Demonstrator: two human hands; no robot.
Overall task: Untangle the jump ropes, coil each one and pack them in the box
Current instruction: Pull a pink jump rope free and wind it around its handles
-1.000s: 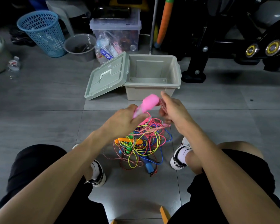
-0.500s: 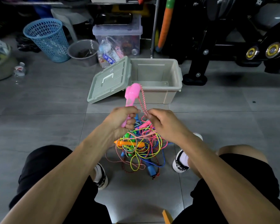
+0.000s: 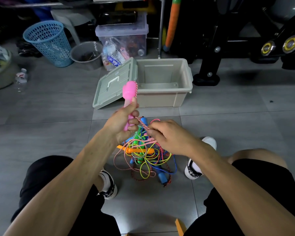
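The left hand (image 3: 122,123) is clamped round the pink handle (image 3: 129,97), held upright with its fat end above the fist. A pink-and-white cord (image 3: 142,123) runs from the top of the handle down its side and across to the right hand (image 3: 168,136), just beside the left, whose fingers pinch it. Below and between both hands the tangle (image 3: 144,154) of coloured ropes lies on the floor. Beyond the hands sits the box (image 3: 163,97), open, its lid (image 3: 114,84) leaning on its left side.
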